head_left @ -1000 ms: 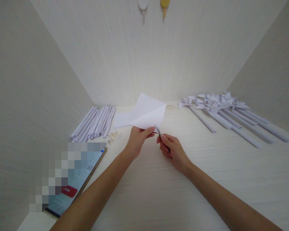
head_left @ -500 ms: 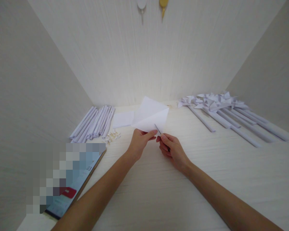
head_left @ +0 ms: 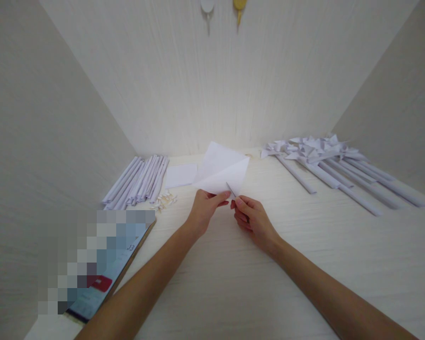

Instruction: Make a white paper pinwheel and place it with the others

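A square sheet of white paper with a diagonal crease is held up between my hands. My left hand pinches its near edge between thumb and fingers. Scissors are in my right hand, its fingers curled round the handles, which are mostly hidden. Their thin blade lies over the lower part of the sheet, pointing away and to the left. Both hands are close together, just above the table.
Rolled white paper sticks lie at the left, beside a stack of square paper and small pale pieces. A device with a lit screen is at the near left. Several paper pinwheels on sticks lie at the right. Two hooks are on the back wall.
Almost nothing differs. The whole view has shifted very slightly, while both hands, the sheet and the scissors keep nearly the same position.
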{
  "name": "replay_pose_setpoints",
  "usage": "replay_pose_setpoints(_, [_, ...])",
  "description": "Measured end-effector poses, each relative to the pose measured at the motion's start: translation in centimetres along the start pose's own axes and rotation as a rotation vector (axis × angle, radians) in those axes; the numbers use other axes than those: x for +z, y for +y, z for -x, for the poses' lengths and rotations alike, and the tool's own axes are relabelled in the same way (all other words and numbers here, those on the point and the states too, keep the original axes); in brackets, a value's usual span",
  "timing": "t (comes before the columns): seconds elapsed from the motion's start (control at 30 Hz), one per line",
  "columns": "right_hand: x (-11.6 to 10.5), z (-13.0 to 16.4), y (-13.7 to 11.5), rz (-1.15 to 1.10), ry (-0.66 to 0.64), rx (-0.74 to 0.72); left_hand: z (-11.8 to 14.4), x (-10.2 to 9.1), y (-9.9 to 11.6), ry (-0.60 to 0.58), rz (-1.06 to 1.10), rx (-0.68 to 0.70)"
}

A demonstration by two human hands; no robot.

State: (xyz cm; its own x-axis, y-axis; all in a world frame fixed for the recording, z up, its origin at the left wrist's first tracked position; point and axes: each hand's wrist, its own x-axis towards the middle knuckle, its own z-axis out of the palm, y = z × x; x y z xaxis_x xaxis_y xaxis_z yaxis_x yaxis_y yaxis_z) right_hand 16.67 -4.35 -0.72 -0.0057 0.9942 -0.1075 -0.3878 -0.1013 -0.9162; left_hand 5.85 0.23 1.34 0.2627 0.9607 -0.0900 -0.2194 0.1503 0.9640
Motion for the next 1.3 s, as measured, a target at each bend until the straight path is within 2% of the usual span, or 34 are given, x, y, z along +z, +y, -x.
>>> replay_pose_setpoints(0.5, [0.0,0.0,-0.1,-0.011,0.012,0.016,-0.1,0.0,0.2,0.013,0.016,-0.002])
replay_pose_setpoints(0.73, [-0.2,0.2,-0.1,-0.002,0.000,0.026,-0.6,-0.4,0.9,0.135,0.116,0.086])
replay_pose_setpoints(1.07, [-0.3,0.2,-0.3,-0.031,-0.029,0.047,-0.5,-0.4,0.9,0.106,0.116,0.130])
replay_pose_setpoints(1.3, [-0.3,0.1,-0.3,-0.054,-0.036,0.049,-0.5,-0.4,1.0,0.075,0.141,0.107])
